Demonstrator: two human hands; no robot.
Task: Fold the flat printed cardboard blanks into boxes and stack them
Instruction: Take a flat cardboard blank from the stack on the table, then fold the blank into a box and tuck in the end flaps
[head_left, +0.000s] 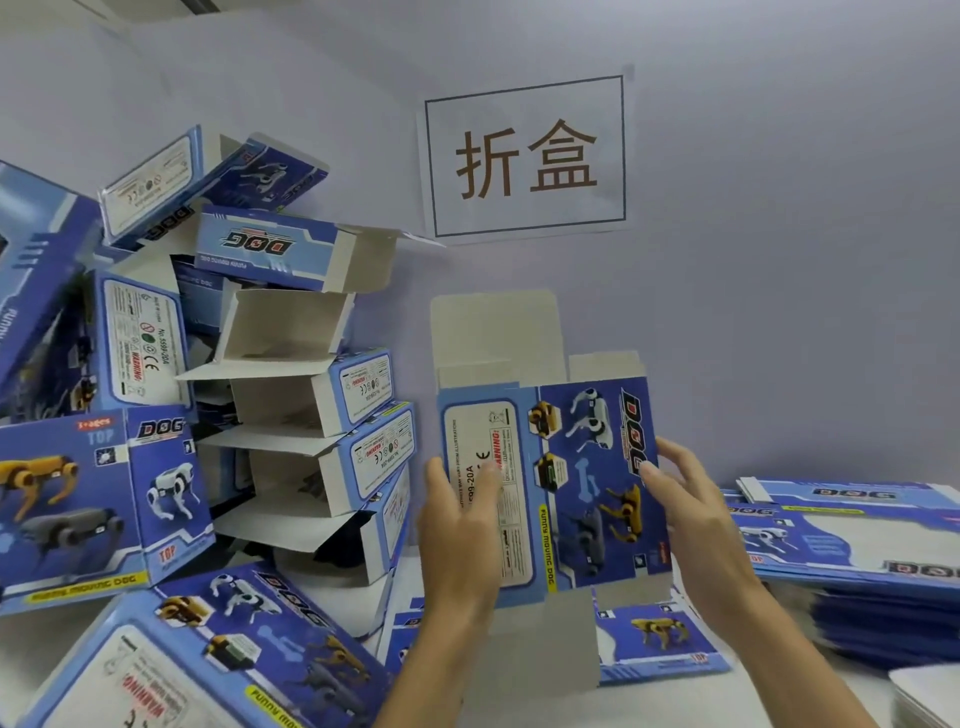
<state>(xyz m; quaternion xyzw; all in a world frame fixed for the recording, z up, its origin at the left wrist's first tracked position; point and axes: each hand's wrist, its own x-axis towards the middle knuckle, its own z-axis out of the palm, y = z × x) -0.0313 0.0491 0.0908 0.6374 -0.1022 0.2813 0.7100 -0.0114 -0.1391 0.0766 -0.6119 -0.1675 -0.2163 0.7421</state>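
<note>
We held one flat blank (550, 488) upright between our two hands. Our left hand (457, 525) was on its left edge, with the thumb lying flat across the white warning panel; the fingers were behind the card, so we could not tell how much they curled. Our right hand (685, 499) was at the right edge, open, with the fingertips just touching the card near the word DOG.

The blank still looked flat, with grey flaps sticking up above our hands and one hanging down below them. We think the step was to pop it open into a tube. To do that well, we needed to push both edges gently toward each other, so the card bent only on its fold lines. Pushing too hard could crease the picture.

To the left of our left hand sat the messy pile of folded boxes (311, 405), some with flaps open. To the right of our right hand lay the stack of flat blanks (852, 535), and another blank (660, 639) lay below our hands.
</note>
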